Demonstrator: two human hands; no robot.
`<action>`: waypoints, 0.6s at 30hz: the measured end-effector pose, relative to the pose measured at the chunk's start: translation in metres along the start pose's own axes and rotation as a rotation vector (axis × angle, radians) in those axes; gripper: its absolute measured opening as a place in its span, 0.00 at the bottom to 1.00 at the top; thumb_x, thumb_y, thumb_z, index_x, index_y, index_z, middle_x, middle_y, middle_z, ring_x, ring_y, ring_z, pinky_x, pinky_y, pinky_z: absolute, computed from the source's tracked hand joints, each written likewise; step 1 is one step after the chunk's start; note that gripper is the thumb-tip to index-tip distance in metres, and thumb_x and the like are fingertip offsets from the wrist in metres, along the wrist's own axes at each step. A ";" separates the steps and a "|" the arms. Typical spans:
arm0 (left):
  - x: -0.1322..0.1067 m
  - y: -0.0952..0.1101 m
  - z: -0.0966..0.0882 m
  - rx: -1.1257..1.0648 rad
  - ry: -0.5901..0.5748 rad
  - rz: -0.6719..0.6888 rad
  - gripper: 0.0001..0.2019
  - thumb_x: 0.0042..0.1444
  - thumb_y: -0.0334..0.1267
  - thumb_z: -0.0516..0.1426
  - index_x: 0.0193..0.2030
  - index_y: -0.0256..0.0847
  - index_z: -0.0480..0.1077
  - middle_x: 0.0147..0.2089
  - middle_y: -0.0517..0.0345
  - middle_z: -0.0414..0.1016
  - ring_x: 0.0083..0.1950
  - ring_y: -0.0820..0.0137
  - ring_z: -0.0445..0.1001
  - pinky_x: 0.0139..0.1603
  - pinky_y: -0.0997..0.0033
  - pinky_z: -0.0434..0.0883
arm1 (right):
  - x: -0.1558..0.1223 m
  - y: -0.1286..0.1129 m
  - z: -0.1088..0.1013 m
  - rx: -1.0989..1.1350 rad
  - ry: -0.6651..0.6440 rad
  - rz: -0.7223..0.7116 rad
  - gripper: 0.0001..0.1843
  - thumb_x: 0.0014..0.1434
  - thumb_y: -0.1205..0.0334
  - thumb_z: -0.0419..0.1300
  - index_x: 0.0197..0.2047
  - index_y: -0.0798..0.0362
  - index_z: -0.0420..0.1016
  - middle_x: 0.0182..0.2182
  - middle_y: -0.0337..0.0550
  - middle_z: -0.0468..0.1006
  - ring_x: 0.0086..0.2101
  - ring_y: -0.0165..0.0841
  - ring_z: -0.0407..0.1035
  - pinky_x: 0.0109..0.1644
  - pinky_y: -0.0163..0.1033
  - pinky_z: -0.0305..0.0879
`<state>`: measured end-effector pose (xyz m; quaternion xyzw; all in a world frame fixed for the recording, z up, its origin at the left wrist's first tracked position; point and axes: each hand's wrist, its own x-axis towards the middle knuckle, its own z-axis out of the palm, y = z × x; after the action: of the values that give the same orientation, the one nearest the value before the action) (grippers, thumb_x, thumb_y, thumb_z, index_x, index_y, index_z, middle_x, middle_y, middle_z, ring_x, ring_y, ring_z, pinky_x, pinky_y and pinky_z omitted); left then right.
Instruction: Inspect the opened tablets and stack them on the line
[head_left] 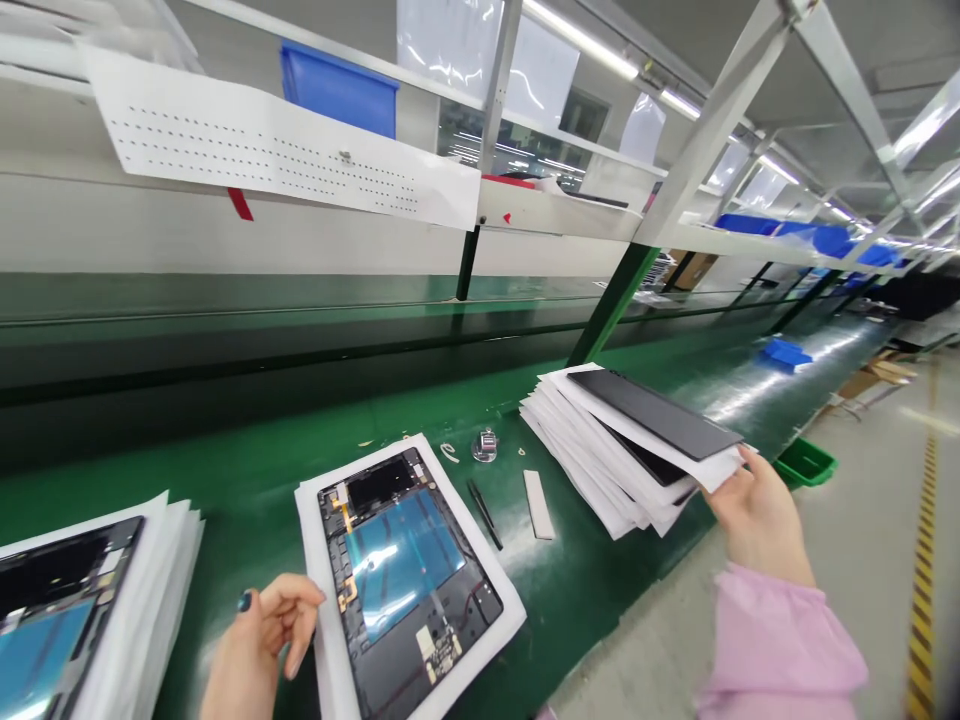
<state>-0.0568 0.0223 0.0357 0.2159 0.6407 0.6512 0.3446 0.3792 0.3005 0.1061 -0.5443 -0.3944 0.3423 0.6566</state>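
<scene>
On the green bench lies an opened tablet (409,570), its inside facing up with a blue film-covered battery, resting on a white foam sheet (506,625). My left hand (270,630) is beside the left edge of that sheet, fingers loosely curled and thumb apart, holding nothing. At the right, my right hand (761,510) grips the near corner of a white foam sheet (716,470) on top of a stack, with a dark flat panel (656,410) lying on it. My fingers under the sheet are partly hidden.
Another stack of white sheets (169,590) with an opened tablet (60,610) on top stands at the left. A black pen-like tool (485,515), a pale strip (538,505) and a small clear round item (485,446) lie between. A green post (611,305) rises behind the right stack.
</scene>
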 end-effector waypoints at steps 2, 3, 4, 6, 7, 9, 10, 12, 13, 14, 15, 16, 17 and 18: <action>-0.002 -0.002 0.001 -0.030 -0.011 0.016 0.32 0.49 0.71 0.52 0.23 0.41 0.75 0.15 0.61 0.62 0.17 0.70 0.57 0.21 0.68 0.58 | -0.001 -0.007 0.013 0.053 -0.016 0.048 0.08 0.52 0.57 0.58 0.23 0.44 0.65 0.25 0.47 0.76 0.37 0.44 0.77 0.33 0.42 0.77; -0.004 -0.002 0.002 -0.047 -0.018 0.024 0.31 0.50 0.70 0.53 0.23 0.41 0.75 0.15 0.61 0.63 0.17 0.71 0.57 0.21 0.68 0.57 | -0.002 -0.010 0.020 0.070 -0.028 0.069 0.08 0.52 0.58 0.58 0.23 0.44 0.65 0.26 0.47 0.76 0.38 0.44 0.77 0.33 0.43 0.78; -0.004 -0.004 0.002 -0.066 -0.031 0.030 0.30 0.50 0.69 0.54 0.24 0.41 0.75 0.16 0.61 0.63 0.16 0.71 0.57 0.22 0.68 0.57 | -0.004 -0.013 0.027 0.084 -0.040 0.086 0.07 0.50 0.61 0.60 0.23 0.45 0.66 0.27 0.46 0.77 0.38 0.45 0.77 0.34 0.44 0.79; -0.005 -0.006 0.003 -0.112 -0.091 0.031 0.29 0.49 0.68 0.56 0.25 0.40 0.76 0.17 0.61 0.65 0.16 0.73 0.57 0.23 0.68 0.57 | -0.011 -0.017 0.041 0.113 -0.059 0.097 0.05 0.45 0.65 0.61 0.25 0.45 0.68 0.29 0.45 0.79 0.38 0.45 0.77 0.36 0.47 0.80; -0.005 -0.007 0.003 -0.136 -0.135 0.028 0.30 0.48 0.69 0.57 0.25 0.39 0.77 0.17 0.61 0.66 0.15 0.74 0.57 0.24 0.68 0.58 | -0.017 -0.019 0.048 0.131 -0.063 0.092 0.06 0.44 0.66 0.61 0.26 0.45 0.68 0.31 0.45 0.80 0.39 0.45 0.77 0.37 0.48 0.81; -0.004 -0.009 0.003 -0.173 -0.230 0.028 0.32 0.45 0.71 0.58 0.26 0.39 0.77 0.18 0.61 0.67 0.15 0.75 0.58 0.24 0.69 0.58 | -0.038 -0.022 0.065 0.173 -0.077 0.071 0.07 0.44 0.66 0.61 0.28 0.45 0.70 0.35 0.45 0.81 0.43 0.45 0.76 0.41 0.49 0.81; -0.004 -0.010 0.002 -0.187 -0.281 0.025 0.32 0.44 0.71 0.59 0.27 0.39 0.78 0.18 0.60 0.68 0.15 0.75 0.59 0.24 0.69 0.59 | -0.053 -0.023 0.074 0.192 -0.089 0.065 0.08 0.44 0.66 0.62 0.29 0.45 0.70 0.37 0.45 0.81 0.44 0.45 0.76 0.43 0.48 0.81; -0.005 -0.011 0.001 -0.216 -0.402 0.019 0.32 0.42 0.71 0.61 0.31 0.39 0.80 0.20 0.57 0.71 0.16 0.74 0.62 0.22 0.70 0.61 | -0.091 -0.024 0.093 0.234 -0.139 0.069 0.11 0.44 0.66 0.66 0.33 0.47 0.72 0.40 0.45 0.81 0.46 0.44 0.77 0.48 0.46 0.80; -0.006 -0.011 0.000 -0.231 -0.469 0.016 0.32 0.42 0.71 0.61 0.33 0.39 0.80 0.22 0.55 0.73 0.17 0.72 0.65 0.21 0.70 0.62 | -0.114 -0.025 0.103 0.259 -0.163 0.095 0.13 0.43 0.65 0.67 0.35 0.48 0.73 0.40 0.45 0.82 0.45 0.44 0.77 0.49 0.46 0.80; -0.007 -0.012 -0.001 -0.247 -0.541 0.022 0.32 0.42 0.71 0.62 0.35 0.39 0.81 0.24 0.53 0.74 0.19 0.71 0.67 0.21 0.70 0.63 | -0.137 -0.027 0.112 0.274 -0.188 0.150 0.16 0.43 0.64 0.68 0.38 0.48 0.74 0.40 0.44 0.82 0.44 0.45 0.78 0.48 0.46 0.81; -0.008 -0.013 -0.002 -0.255 -0.608 0.038 0.32 0.44 0.70 0.61 0.36 0.39 0.81 0.25 0.51 0.75 0.20 0.69 0.69 0.21 0.70 0.65 | -0.161 -0.029 0.120 0.276 -0.249 0.218 0.18 0.43 0.62 0.69 0.40 0.48 0.75 0.39 0.44 0.83 0.43 0.46 0.79 0.47 0.48 0.81; -0.008 -0.014 -0.002 -0.270 -0.659 0.061 0.32 0.47 0.70 0.59 0.39 0.39 0.81 0.27 0.49 0.76 0.22 0.68 0.71 0.22 0.70 0.67 | -0.183 -0.031 0.126 0.274 -0.318 0.300 0.20 0.43 0.61 0.70 0.41 0.48 0.76 0.38 0.44 0.83 0.41 0.47 0.79 0.45 0.49 0.82; -0.009 -0.015 -0.004 -0.288 -0.712 0.086 0.33 0.49 0.69 0.58 0.41 0.39 0.81 0.29 0.47 0.77 0.24 0.66 0.73 0.22 0.69 0.69 | -0.202 -0.034 0.129 0.268 -0.400 0.370 0.21 0.42 0.60 0.71 0.43 0.48 0.78 0.36 0.44 0.84 0.40 0.49 0.80 0.44 0.50 0.82; -0.008 -0.017 -0.005 -0.302 -0.748 0.103 0.34 0.50 0.69 0.56 0.42 0.38 0.81 0.30 0.46 0.77 0.26 0.64 0.75 0.23 0.68 0.71 | -0.219 -0.038 0.130 0.261 -0.478 0.416 0.21 0.43 0.59 0.71 0.43 0.49 0.79 0.34 0.44 0.85 0.39 0.50 0.80 0.43 0.51 0.82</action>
<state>-0.0516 0.0121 0.0200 0.4167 0.3569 0.6308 0.5487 0.1648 0.1594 0.1237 -0.4291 -0.3704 0.6342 0.5258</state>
